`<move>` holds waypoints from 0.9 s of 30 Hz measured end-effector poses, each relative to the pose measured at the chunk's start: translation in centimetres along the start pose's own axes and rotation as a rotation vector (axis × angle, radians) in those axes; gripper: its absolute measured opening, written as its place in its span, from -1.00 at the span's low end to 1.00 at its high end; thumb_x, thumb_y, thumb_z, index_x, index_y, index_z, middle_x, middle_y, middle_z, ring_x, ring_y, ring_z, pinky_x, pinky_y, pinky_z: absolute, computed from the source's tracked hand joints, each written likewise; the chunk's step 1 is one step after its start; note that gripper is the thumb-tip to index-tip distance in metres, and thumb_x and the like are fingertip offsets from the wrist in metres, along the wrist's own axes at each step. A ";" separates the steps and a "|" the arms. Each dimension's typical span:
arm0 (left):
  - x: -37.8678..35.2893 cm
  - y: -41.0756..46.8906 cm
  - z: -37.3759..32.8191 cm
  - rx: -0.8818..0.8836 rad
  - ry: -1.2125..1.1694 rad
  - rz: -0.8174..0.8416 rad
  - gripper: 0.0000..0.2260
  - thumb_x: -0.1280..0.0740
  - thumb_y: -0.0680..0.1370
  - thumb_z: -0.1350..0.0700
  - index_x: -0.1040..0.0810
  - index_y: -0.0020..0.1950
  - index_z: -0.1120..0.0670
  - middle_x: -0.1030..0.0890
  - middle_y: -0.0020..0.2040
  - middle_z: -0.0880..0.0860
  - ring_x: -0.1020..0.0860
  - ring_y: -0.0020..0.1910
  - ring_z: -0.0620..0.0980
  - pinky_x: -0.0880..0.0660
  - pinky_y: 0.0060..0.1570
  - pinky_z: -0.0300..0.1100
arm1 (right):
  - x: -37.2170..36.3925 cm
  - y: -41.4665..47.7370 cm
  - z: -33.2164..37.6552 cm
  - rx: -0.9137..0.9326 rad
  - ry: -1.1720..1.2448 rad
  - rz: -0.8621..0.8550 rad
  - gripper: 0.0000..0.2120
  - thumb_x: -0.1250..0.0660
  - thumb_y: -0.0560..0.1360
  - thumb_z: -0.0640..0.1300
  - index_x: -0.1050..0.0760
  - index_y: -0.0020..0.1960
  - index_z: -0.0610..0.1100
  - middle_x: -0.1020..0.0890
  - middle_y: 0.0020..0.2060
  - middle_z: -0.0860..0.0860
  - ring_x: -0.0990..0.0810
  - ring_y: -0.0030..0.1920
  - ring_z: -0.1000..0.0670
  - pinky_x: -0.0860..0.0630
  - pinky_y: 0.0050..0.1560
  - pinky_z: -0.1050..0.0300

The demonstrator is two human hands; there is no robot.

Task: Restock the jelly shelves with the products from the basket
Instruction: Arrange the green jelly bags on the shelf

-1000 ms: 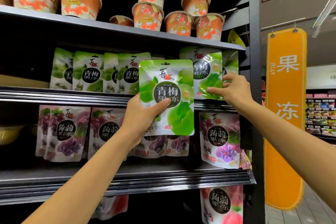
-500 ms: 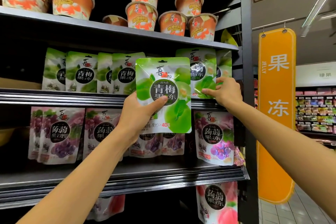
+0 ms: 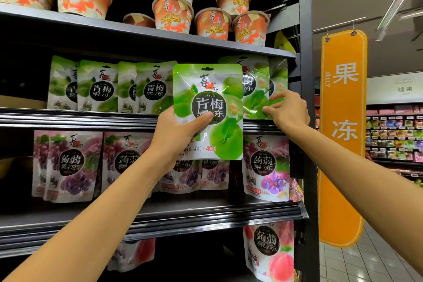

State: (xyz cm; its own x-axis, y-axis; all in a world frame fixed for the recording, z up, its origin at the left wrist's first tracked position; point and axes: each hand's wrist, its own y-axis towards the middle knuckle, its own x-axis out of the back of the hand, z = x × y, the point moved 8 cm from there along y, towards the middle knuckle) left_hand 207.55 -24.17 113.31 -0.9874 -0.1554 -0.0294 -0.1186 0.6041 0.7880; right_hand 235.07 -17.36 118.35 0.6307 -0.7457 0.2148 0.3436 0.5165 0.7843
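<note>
Left grip [image 3: 178, 135] holds green pouch [image 3: 207, 98]

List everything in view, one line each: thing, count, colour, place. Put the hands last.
jelly cups: at least nine, orange, top shelf.
shelved green pouches: six, green, middle shelf.
held green pouch: one, green, in front of the middle shelf.
purple pouches: about six, purple, lower shelf.
peach pouches: two visible, pink, below the lower shelf.
hanging sign: one, orange, right of the rack.
rack: one, black, carries the shelves.
left hand: one, grips the held green pouch low down.
right hand: one, pinches a shelved green pouch at the row's right end.
</note>
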 end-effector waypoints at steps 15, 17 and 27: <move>-0.6 2.5 -2.2 0.016 0.269 -0.122 -0.37 -0.29 0.56 -0.16 -0.34 0.34 0.36 -0.53 0.15 0.36 -0.59 0.10 0.15 -0.52 -0.04 0.03 | -3.5 -4.8 6.1 -0.233 0.636 0.603 -0.65 -0.55 0.38 -0.13 -0.60 0.09 -0.28 -0.71 0.01 -0.11 -0.69 -0.07 -0.04 -0.65 -0.15 0.14; -0.7 1.9 -3.4 -0.103 0.396 -0.141 -0.44 -0.25 0.59 -0.14 -0.27 0.42 0.22 -0.44 0.31 0.18 -0.48 0.22 0.12 -0.43 0.06 -0.02 | -3.9 -3.6 6.0 -0.293 0.684 0.533 -0.54 -0.55 0.38 -0.17 -0.53 0.20 -0.32 -0.66 0.10 -0.17 -0.66 0.05 -0.11 -0.64 0.02 0.02; -5.0 1.1 -2.2 -0.466 1.040 0.083 -0.60 -0.18 0.64 -0.04 -0.35 0.48 -0.06 -0.26 0.55 -0.01 -0.22 0.51 -0.05 -0.19 0.45 -0.10 | -5.4 -0.1 7.1 -0.289 0.746 0.285 -0.43 -0.58 0.35 -0.15 -0.48 0.30 -0.21 -0.61 0.09 -0.08 -0.62 0.11 -0.14 -0.57 0.17 -0.11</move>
State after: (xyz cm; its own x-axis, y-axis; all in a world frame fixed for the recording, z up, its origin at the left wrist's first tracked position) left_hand 212.61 -24.47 115.68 -0.3997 -0.8315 0.3858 0.2080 0.3276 0.9216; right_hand 226.67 -16.36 121.21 0.9789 -0.1505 -0.1380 0.2024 0.8054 0.5571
